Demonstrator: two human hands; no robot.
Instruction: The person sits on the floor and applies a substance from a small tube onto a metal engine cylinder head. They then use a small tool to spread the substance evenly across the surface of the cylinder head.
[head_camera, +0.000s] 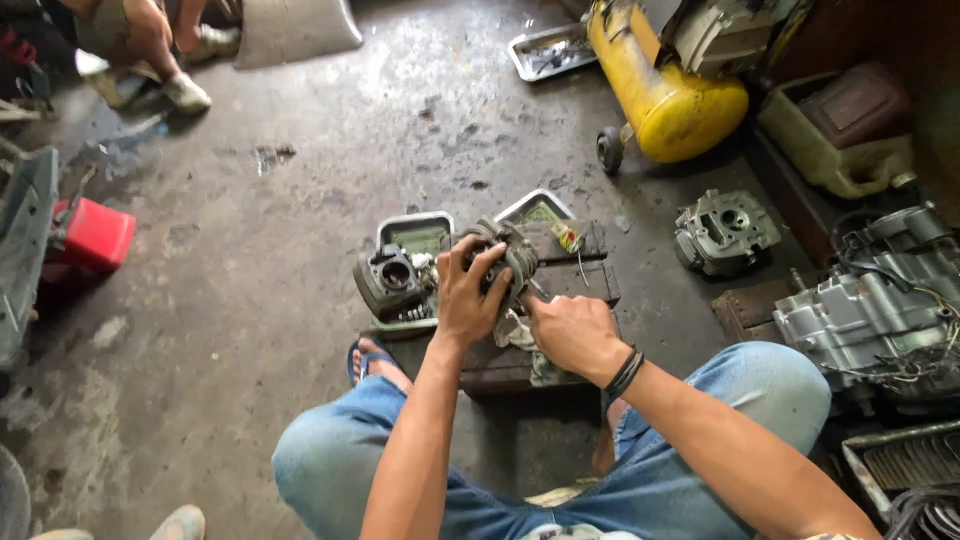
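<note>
Squatting on the concrete floor (300, 250) here, working over a low dark wooden block (560, 290) that serves as the bench. Left hand (468, 295) has a full grip wrapped over the top of the small finned engine part (510, 255), pinning it down on the block so it can't roll. Right hand (572, 330) is closed tight just beside it, looks like around a thin tool, though it's too small to say for sure. A dark cylinder block (390, 280) sits in the metal tray (415, 228) right at hand, and there's a rag (515, 330) under the part.
</note>
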